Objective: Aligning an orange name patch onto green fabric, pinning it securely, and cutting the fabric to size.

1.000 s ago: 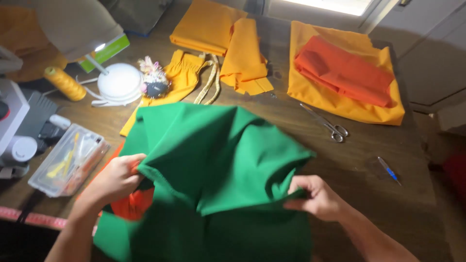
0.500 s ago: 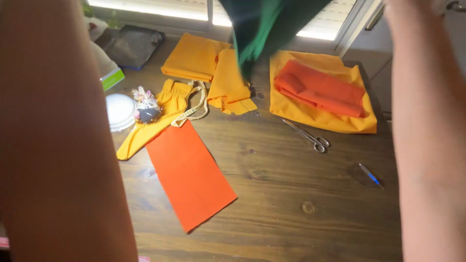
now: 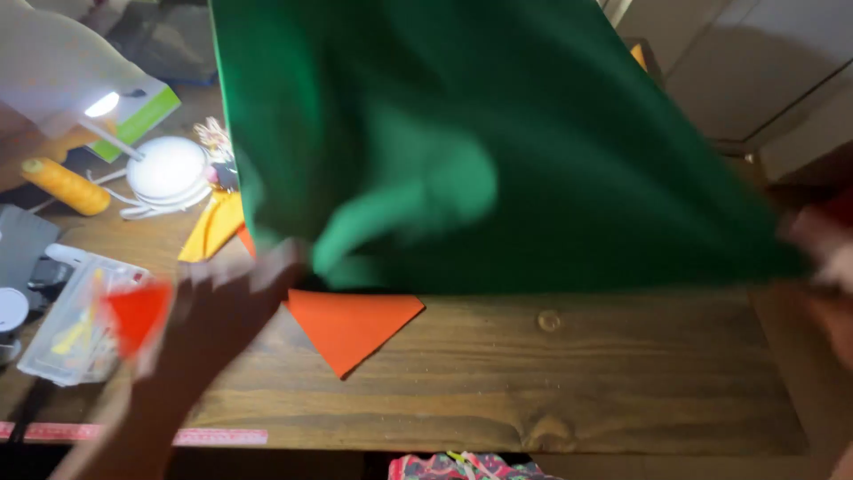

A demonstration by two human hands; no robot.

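Overhead, green cloth (image 3: 498,151) spreads wide across the table (image 3: 577,373); both blurred hands (image 3: 222,307) (image 3: 822,258) grip its lower corners.

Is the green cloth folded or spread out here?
Spread out: the green cloth hangs as one wide sheet above the wooden table, covering most of the orange piece.

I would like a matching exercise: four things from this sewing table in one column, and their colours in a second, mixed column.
Things:
1. large cloth held over the table
2. pointed fabric piece lying on the wood
3. thread spool at the left
4. measuring tape along the near edge

Colours:
A. yellow
B. pink
C. green
D. orange

Pairs: 1-C, 2-D, 3-A, 4-B
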